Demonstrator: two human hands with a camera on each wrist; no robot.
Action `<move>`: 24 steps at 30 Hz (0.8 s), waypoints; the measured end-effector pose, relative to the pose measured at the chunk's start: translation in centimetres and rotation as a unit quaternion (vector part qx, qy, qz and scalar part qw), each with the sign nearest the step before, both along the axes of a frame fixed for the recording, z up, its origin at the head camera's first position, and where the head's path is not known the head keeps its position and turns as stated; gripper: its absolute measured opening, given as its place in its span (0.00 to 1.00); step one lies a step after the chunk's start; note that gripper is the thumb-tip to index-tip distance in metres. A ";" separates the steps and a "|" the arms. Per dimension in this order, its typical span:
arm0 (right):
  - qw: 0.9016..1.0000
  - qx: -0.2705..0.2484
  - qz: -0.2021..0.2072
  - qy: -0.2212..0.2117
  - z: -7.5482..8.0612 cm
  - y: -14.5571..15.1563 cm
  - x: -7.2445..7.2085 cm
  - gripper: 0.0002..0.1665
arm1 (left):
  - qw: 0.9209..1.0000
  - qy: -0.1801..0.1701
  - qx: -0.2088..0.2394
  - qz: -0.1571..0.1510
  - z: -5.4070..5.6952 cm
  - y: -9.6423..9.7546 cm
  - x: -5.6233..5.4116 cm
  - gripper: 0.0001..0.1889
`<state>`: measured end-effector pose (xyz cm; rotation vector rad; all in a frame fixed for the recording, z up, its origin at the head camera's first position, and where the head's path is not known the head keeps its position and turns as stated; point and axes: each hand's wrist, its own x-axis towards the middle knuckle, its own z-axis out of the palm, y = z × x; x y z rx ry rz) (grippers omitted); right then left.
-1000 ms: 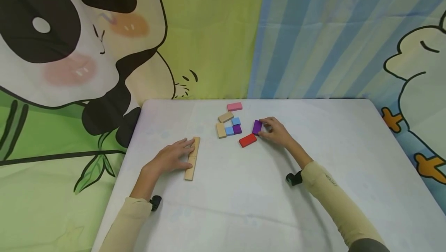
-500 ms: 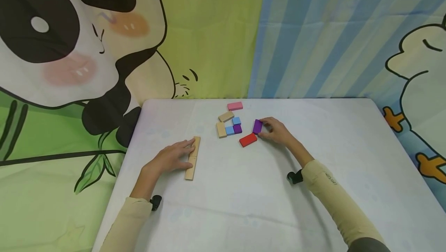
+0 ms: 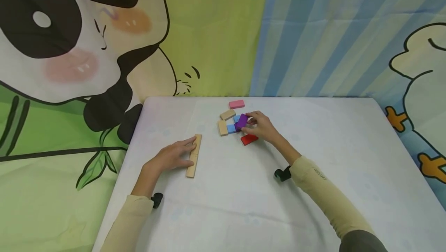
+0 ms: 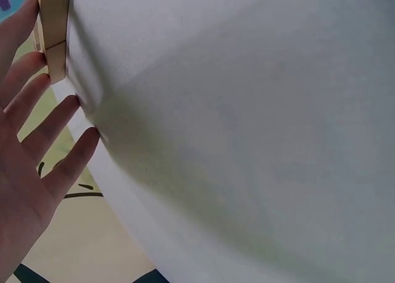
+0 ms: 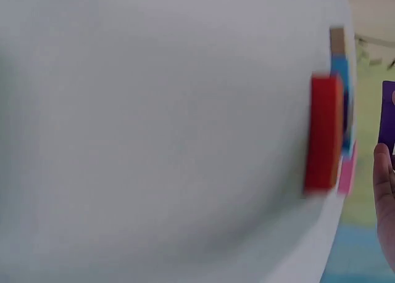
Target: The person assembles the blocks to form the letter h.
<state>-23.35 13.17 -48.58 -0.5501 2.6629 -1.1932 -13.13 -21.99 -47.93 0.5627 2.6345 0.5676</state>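
Note:
My left hand (image 3: 171, 156) lies beside a row of two plain wooden blocks (image 3: 192, 168) set end to end on the table. Its thumb and fingertips touch the row's side, and in the left wrist view the fingers (image 4: 52, 130) are straight and spread. Between thumb and fingers my right hand (image 3: 263, 128) pinches a purple block (image 3: 242, 121), raised and tilted over the group of small blocks. That held block partly covers a light blue block (image 3: 237, 118) and another purple block. A red block (image 3: 249, 139) lies just below the right hand.
A second light blue block (image 3: 231, 129) and two wooden blocks, one upright in view (image 3: 223, 128) and one slanted (image 3: 227, 114), make up the group's left side. A pink block (image 3: 236, 104) lies near the far edge of the white table (image 3: 313, 112), before a printed cloth.
My right hand has lifted the purple block from beside the red one and carried it left, over the group. The left hand stays at the wooden row.

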 end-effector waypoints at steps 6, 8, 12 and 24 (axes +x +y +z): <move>0.996 -0.020 0.088 0.008 1.1 -6.1 0.1 0.39 | 1.000 0.000 0.002 0.000 -0.1 -0.1 -0.2 0.38; 0.994 -0.016 0.108 0.006 1.1 -7.9 -0.1 0.39 | 1.000 0.004 0.002 -0.005 -0.1 -0.1 -0.2 0.37; 0.991 0.030 0.128 0.002 0.4 -10.8 -0.6 0.39 | 1.000 0.010 -0.001 -0.011 -0.2 0.0 -0.3 0.37; 0.990 0.061 0.129 0.017 -0.7 -14.4 -0.9 0.33 | 1.000 0.008 -0.008 -0.007 0.0 -0.1 -0.2 0.37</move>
